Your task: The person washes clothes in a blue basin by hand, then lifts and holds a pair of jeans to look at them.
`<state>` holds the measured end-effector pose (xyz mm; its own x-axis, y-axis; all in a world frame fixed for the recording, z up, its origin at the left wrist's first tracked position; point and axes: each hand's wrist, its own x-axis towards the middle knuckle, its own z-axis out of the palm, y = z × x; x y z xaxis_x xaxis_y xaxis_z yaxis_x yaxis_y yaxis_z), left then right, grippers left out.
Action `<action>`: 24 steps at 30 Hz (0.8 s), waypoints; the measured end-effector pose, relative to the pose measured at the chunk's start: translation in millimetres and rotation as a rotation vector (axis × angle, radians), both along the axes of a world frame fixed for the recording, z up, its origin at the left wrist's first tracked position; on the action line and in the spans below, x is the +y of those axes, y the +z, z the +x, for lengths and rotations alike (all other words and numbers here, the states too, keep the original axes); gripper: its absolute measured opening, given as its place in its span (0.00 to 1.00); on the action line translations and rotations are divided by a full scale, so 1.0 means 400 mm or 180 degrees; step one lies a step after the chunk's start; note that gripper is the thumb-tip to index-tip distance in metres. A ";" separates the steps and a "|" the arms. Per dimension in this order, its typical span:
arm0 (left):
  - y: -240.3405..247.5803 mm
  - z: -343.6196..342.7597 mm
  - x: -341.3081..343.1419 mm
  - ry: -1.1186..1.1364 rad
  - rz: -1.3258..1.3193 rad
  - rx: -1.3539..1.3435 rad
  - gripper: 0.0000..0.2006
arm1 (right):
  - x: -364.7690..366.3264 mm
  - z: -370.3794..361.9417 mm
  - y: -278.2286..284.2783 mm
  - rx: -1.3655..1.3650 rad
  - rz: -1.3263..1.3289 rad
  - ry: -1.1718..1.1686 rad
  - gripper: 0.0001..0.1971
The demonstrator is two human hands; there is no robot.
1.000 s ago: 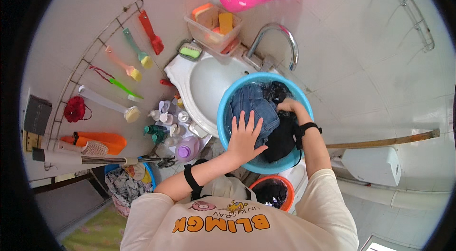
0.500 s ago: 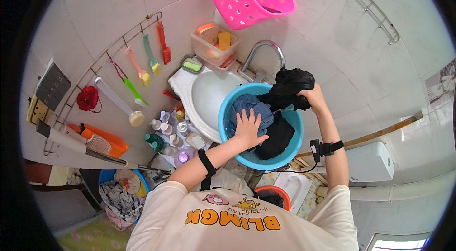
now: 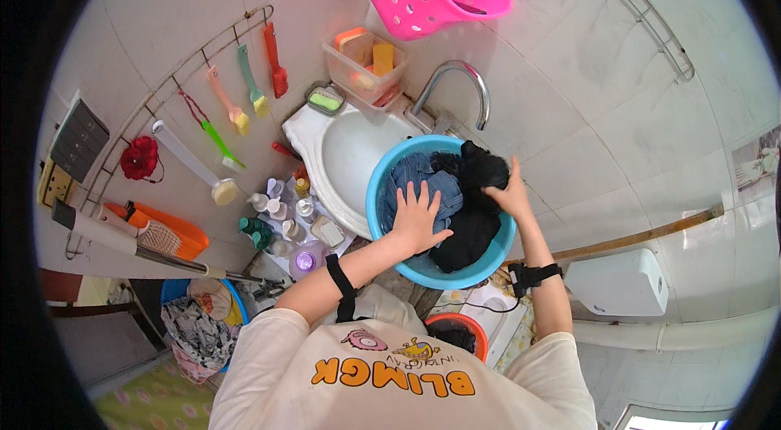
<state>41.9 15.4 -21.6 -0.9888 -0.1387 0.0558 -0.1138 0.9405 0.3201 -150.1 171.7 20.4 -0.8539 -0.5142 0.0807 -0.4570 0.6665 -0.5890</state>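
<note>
A light-blue basin [image 3: 381, 249] sits over the front right of the white sink and holds wet clothes. My left hand [image 3: 416, 222] lies spread on a blue denim garment [image 3: 438, 183] in its left part. At the basin's right rim, my right hand [image 3: 511, 192] has its thumb against a bunched black garment [image 3: 480, 167], with the fingers apart from the thumb. More black cloth [image 3: 465, 241] lies lower in the basin, between my hands. Whether the black pieces are one garment or two I cannot tell.
Behind the basin stand a curved tap [image 3: 480, 88] and the white sink [image 3: 305, 127]. Several bottles [image 3: 304, 261] crowd the left side. A pink basket [image 3: 407, 3] hangs above; brushes [image 3: 213, 141] hang along the left wall. An orange-red basin [image 3: 480, 342] stands below.
My right hand has come down and slightly left, lowering the black garment into the basin, and its fingers have spread. My left hand stays on the denim.
</note>
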 end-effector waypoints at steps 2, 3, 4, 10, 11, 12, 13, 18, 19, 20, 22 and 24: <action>0.001 0.000 0.005 -0.0015 -0.0015 0.0013 0.42 | -0.002 0.011 -0.041 0.0288 0.0168 0.0733 0.46; 0.001 0.001 0.004 -0.0020 -0.0027 0.0019 0.42 | -0.013 0.018 -0.052 0.0547 0.0909 0.0767 0.43; 0.002 0.003 0.001 0.0005 -0.0033 -0.0001 0.42 | -0.033 0.038 -0.055 0.0873 0.1190 0.0771 0.43; -0.003 0.000 0.008 0.0036 -0.0035 0.0029 0.42 | -0.108 -0.004 -0.102 0.0565 0.2214 0.1009 0.42; -0.005 0.003 0.009 0.0054 -0.0011 0.0134 0.42 | -0.125 -0.026 -0.120 0.0123 0.2421 0.1061 0.42; -0.006 0.006 0.007 0.0074 0.0015 0.0241 0.41 | -0.135 -0.058 -0.150 -0.0033 0.2584 0.1173 0.41; -0.001 0.010 0.007 0.0081 0.0027 0.0220 0.41 | -0.136 -0.089 -0.189 -0.0052 0.2593 0.1188 0.41; 0.024 0.037 -0.001 0.0055 0.0241 0.0633 0.40 | -0.174 -0.151 -0.303 -0.0572 0.3053 0.1318 0.45; 0.021 0.037 -0.002 0.0105 0.0240 0.0628 0.40 | -0.197 -0.145 -0.297 -0.0745 0.3255 0.1268 0.47; 0.020 0.035 -0.001 0.0116 0.0256 0.0626 0.40 | -0.208 -0.154 -0.276 -0.0932 0.3283 0.1458 0.50; 0.016 0.033 0.004 0.0098 0.0261 0.0602 0.40 | -0.217 -0.162 -0.254 -0.1004 0.3347 0.1528 0.50; 0.014 0.029 0.004 0.0105 0.0254 0.0553 0.40 | -0.225 -0.162 -0.224 -0.0974 0.3395 0.1622 0.48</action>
